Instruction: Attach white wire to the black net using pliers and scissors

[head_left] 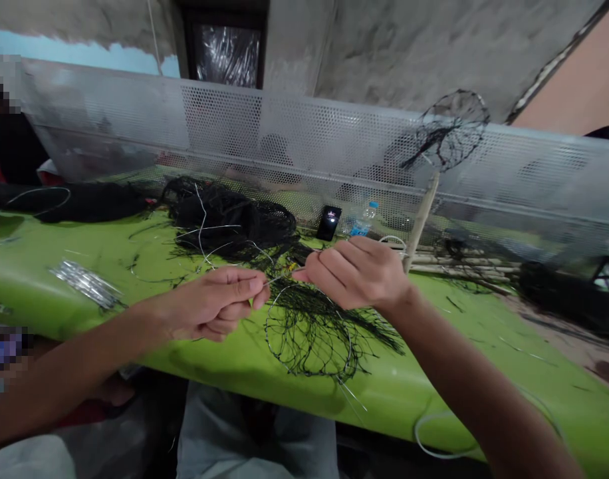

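Note:
Above the green table, a thin silvery wire (pixel 278 278) stretches between both my hands. My left hand (pixel 225 301) pinches it between thumb and forefinger, the other fingers curled. My right hand (pixel 357 271) is closed in a fist, knuckles up, around the other end; the part inside the fist is hidden. Just below them lies a round wire hoop (pixel 267 326) with black netting (pixel 312 332) across it, and loose wire ends (pixel 353 396) stick out at its lower right. Black mesh strands (pixel 374 326) spread beside the hoop.
A heap of black netting (pixel 225 216) and a bundle of cut wires (pixel 85 283) lie left. Behind stand a phone (pixel 329 223), a water bottle (pixel 367 221) and a perforated metal panel (pixel 324 146). A netted hoop (pixel 454 126) tops a wooden stick (pixel 423 216); more sticks (pixel 464 269) lie right.

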Available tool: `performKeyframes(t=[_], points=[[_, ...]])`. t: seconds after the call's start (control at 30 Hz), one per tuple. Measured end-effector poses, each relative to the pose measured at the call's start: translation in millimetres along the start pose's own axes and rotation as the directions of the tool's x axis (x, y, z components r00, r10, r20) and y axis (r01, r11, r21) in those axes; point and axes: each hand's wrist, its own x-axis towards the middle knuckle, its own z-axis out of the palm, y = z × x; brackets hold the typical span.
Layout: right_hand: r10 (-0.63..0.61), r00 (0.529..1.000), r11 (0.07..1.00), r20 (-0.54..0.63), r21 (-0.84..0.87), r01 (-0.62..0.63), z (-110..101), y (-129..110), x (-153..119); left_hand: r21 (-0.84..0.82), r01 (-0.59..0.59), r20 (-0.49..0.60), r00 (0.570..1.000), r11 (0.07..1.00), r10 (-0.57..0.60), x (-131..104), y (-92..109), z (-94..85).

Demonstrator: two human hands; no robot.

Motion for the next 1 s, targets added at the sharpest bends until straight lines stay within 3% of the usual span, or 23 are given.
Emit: performKeyframes(t=[0.23,0.4,0.53,0.67,0.83,1.0], points=[[0.026,1.000,1.000,-0.009,0.014,-0.025,7.0,-0.7,5.2,-0.041,0.057,-0.015,0.998,0.998,-0.058,8.9,0.8,-3.1],[0.083,0.996,0.996,-0.043,-0.032,-0.085,4.0,15.4,1.2,-0.029,-0.020,-0.048,0.999,0.999,0.018,5.2,2.4,-14.4],[0.162,0.982,0.980,-0.094,-0.100,-0.171,-1.0,20.2,-6.1,0.157,-0.067,-0.112,0.990,0.985,0.085,12.8,12.2,-21.5],[0.147,0.986,0.983,-0.084,-0.096,-0.154,-1.4,13.8,-5.2,0.374,-0.074,-0.149,0.979,0.925,0.139,33.7,29.5,-7.1],[0.073,0.993,0.985,-0.097,-0.147,-0.087,-0.9,14.3,-7.8,0.364,0.026,-0.146,0.989,0.931,0.029,49.8,43.6,9.8],[0.051,0.997,0.985,0.062,-0.168,-0.040,4.1,13.9,-12.7,0.334,0.125,-0.100,0.990,0.934,-0.097,58.3,36.4,-0.5]])
